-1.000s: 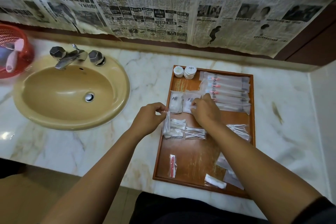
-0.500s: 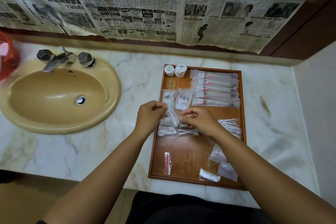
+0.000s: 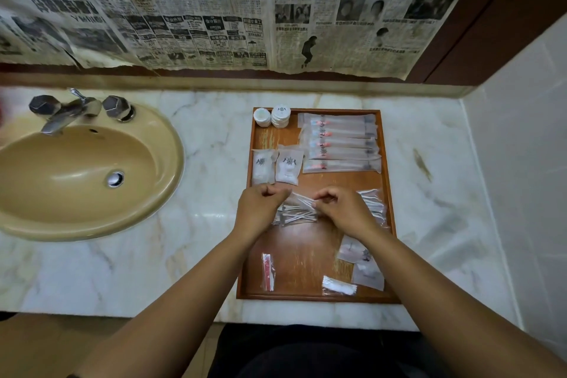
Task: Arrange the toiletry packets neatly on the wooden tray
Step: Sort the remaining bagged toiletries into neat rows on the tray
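Head view: we hold a clear cotton-swab packet [image 3: 302, 202], white sticks inside, over the wooden tray [image 3: 306, 258]. Our left hand [image 3: 260, 207] pinches one end, our right hand [image 3: 345, 210] the other, fingers curled.

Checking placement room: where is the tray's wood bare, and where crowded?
Bare wood: near middle of the tray, between the red packet and the white packets at right; a strip below the round soaps. Crowded: toothbrush packets far right, swab packets between left hand and right hand.
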Demonstrator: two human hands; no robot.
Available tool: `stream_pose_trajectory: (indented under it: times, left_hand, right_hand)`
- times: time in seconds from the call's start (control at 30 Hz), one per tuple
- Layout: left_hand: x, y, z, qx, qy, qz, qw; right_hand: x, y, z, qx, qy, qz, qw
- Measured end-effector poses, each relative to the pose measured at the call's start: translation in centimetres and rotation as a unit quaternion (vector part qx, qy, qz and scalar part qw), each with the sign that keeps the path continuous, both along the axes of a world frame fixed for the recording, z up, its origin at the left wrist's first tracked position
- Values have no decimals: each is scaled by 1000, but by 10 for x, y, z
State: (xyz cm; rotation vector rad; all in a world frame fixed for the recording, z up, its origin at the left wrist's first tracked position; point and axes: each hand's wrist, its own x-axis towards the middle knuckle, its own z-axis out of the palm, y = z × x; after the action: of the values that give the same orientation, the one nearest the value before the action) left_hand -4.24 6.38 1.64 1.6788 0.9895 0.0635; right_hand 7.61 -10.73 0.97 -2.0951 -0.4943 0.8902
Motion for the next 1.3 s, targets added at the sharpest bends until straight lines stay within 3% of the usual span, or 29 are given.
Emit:
stream_pose_trajectory:
  times: [0.2,0.3,0.47,0.57,0.77,0.87,1.07,1.17,1.3]
  left_hand:
    - [-10,-5,-13,81,66,-91,990]
    - [-11,-9,-20,143,102,-119,977]
    - [-13,-12,-31,352,158,-200,901]
    - [-12,-13,-35,413,165,-243,862]
    - [-19,-18,-25,380,122,-221,890]
    - [-32,-24,-14,346,145,-226,899]
    - [-67,-35,-19,318,331,-267,847]
    - [-75,-45,-21,334,366,-269,826]
    - [-75,-53,-21,310,399,-245,827]
  right_hand:
    - [2,-6,-14,-60,-74,69,993]
    - [0,0,-22,-99,-160,126,974]
    - [-7,7,-36,-124,-248,183,943]
    - [-8,8,-39,-118,-260,182,941]
    - [-14,-1,-17,-99,-274,180,939]
    - [-23,-14,-1,-140,-253,224,931]
    - [-59,-51,1,-238,-212,307,897]
    - [-74,-62,-9,-272,-215,339,875]
    - [-82,-69,-18,-303,-226,360,853]
